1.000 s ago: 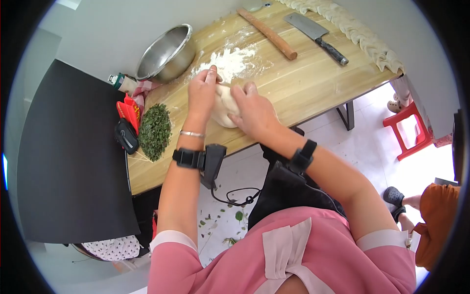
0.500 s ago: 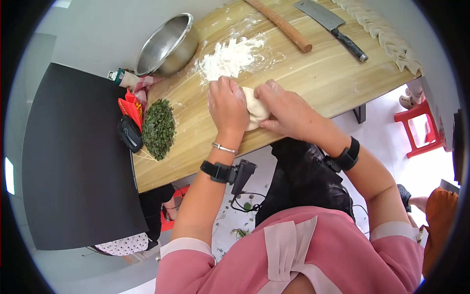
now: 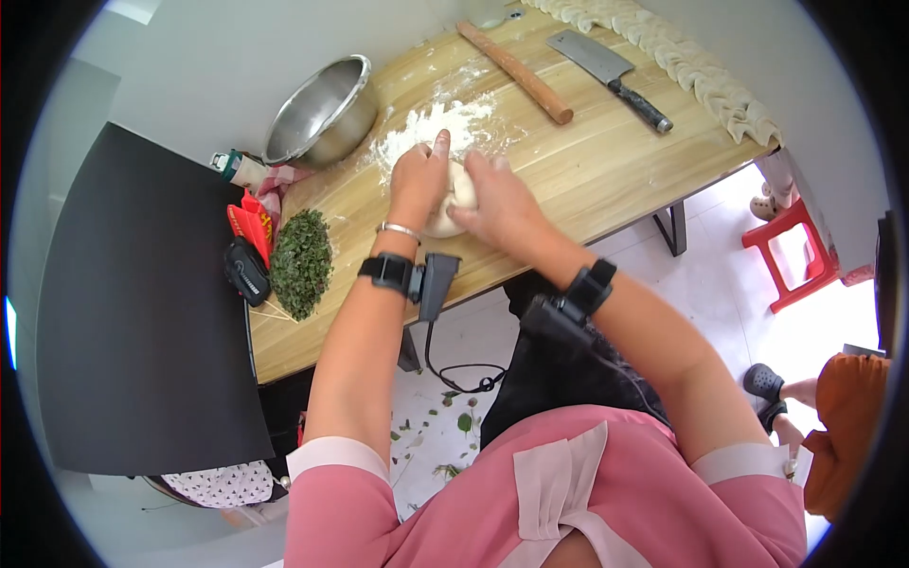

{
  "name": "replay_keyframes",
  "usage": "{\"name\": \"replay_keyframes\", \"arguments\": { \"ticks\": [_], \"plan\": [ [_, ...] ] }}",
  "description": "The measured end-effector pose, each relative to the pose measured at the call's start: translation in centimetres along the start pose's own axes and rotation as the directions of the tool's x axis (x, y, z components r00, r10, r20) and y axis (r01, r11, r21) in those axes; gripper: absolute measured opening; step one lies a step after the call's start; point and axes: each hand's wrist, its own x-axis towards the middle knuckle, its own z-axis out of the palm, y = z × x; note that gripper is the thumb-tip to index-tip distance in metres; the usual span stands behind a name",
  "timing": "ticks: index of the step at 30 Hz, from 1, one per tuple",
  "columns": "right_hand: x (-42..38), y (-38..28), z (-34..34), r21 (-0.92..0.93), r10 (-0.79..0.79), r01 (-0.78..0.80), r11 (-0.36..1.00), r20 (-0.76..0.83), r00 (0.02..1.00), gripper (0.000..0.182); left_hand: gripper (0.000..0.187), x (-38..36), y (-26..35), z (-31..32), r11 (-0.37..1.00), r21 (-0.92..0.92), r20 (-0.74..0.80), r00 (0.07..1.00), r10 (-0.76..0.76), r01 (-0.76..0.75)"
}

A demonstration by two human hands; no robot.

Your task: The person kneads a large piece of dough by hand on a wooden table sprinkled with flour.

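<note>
A pale lump of dough (image 3: 461,192) lies on the wooden table near its front edge, between my two hands. My left hand (image 3: 418,182) presses against the dough's left side, with one digit sticking up toward the flour. From the right, my right hand (image 3: 502,204) grips the dough, fingers curled over its far side and thumb on the near side. Parts of the dough are hidden by both hands. Just beyond the hands, loose white flour (image 3: 440,126) is spread on the wood.
A steel bowl (image 3: 331,118) and a heap of chopped greens (image 3: 302,265) stand left. A rolling pin (image 3: 516,74) and a cleaver (image 3: 606,71) lie at the far right, beside a row of dumplings (image 3: 696,76). A red stool (image 3: 791,254) and another person's feet (image 3: 765,383) are right of the table.
The camera view has shifted. Both hands have moved with the dough toward the flour, and my right hand has come closer to my left. The dough's visible shape has changed.
</note>
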Motion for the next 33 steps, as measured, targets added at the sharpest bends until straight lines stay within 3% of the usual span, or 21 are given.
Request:
{"name": "replay_keyframes", "arguments": {
  "ticks": [2,3,4,6,8,12,14,18,20,22,23,26,30,32,33],
  "plan": [
    [-2.2,-2.5,0.5,-0.087,0.113,-0.118,0.989,-0.066,0.991,0.053,0.053,-2.3,1.5,-1.0,0.979,-0.074,-0.136,0.975,0.177,-0.189],
    [-3.6,-2.9,1.2,-0.083,0.108,-0.113,0.990,-0.059,0.992,0.053,0.039,-3.9,2.1,-1.2,0.961,-0.022,-0.199,0.943,0.266,-0.276],
    [-4.8,-3.2,2.0,-0.059,0.100,-0.105,0.993,-0.074,0.992,0.053,0.039,-5.6,2.0,-1.0,0.963,-0.017,-0.202,0.944,0.260,-0.268],
    [-6.7,-3.4,2.6,-0.025,0.088,-0.091,0.996,-0.086,0.992,0.052,0.023,-8.7,1.4,-1.1,0.888,-0.007,-0.364,0.829,0.425,-0.459],
    [-8.0,-2.5,2.0,0.055,-0.125,0.125,0.991,-0.014,0.992,0.060,0.019,-10.8,-0.1,-1.4,0.875,0.048,-0.389,0.797,0.461,-0.483],
    [-7.1,-1.5,-0.6,0.054,-0.263,0.258,0.965,0.115,0.958,0.060,0.014,-11.0,-2.4,-0.5,0.839,0.097,-0.440,0.733,0.519,-0.535],
    [-5.2,-1.5,-1.8,0.008,-0.178,0.182,0.983,0.252,0.951,0.062,0.013,-9.3,-2.0,0.1,0.865,0.114,-0.379,0.783,0.493,-0.489],
    [-1.2,0.3,-1.2,-0.026,-0.196,0.202,0.979,0.153,0.969,0.069,0.011,-4.9,-1.9,1.2,0.913,0.065,-0.262,0.876,0.404,-0.402],
    [0.7,1.2,-1.2,-0.004,-0.184,0.188,0.982,0.188,0.965,0.069,0.016,-3.3,-2.2,1.5,0.929,0.076,-0.257,0.893,0.369,-0.362],
    [2.4,2.1,-0.6,0.069,-0.187,0.176,0.982,0.231,0.955,0.066,0.023,-1.6,-2.6,1.8,0.968,0.082,-0.235,0.939,0.252,-0.239],
    [3.4,2.3,-0.4,0.050,-0.082,0.069,0.996,0.326,0.942,0.069,0.033,-0.6,-2.5,1.7,0.984,0.068,-0.178,0.969,0.172,-0.162],
    [5.5,2.5,-0.1,-0.020,-0.015,0.024,1.000,0.355,0.935,0.065,0.034,0.9,-1.8,1.2,0.997,0.026,-0.090,0.993,0.072,-0.070],
    [5.2,2.1,0.6,-0.028,0.031,-0.024,0.999,0.298,0.954,0.055,0.043,1.7,-2.0,0.7,0.997,0.034,0.009,0.998,0.068,-0.068],
    [3.9,1.7,1.0,-0.052,-0.010,0.016,0.998,0.121,0.993,0.048,0.049,1.6,-2.3,0.2,0.992,-0.044,0.004,0.993,0.120,-0.119],
    [3.0,1.5,1.1,-0.082,-0.007,0.016,0.997,0.112,0.994,0.054,0.048,1.1,-2.4,-0.5,0.955,-0.278,-0.023,0.995,0.100,-0.103]
  ]
}}
